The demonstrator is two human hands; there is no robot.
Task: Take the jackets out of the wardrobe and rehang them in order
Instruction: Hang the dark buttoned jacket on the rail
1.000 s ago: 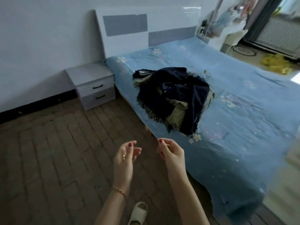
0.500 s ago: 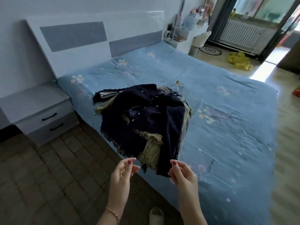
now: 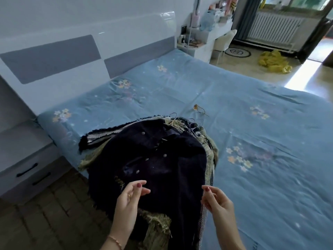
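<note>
Jackets piled at the bed edge, overhanging it. Our left hand and right hand hover over the pile, fingers loosely curled, holding nothing. Risk: tangled fringe and hangers drag the whole pile off the bed.

Top jacket: dark navy cloth, matt, napped, frayed fringe edges, small shiny metal buttons; bed sheet: blue cloth, smooth, creased; headboard: glossy white panel; floor: matt brick-patterned.

Blue-sheeted bed against white headboard, nightstand left, radiator beyond.
</note>
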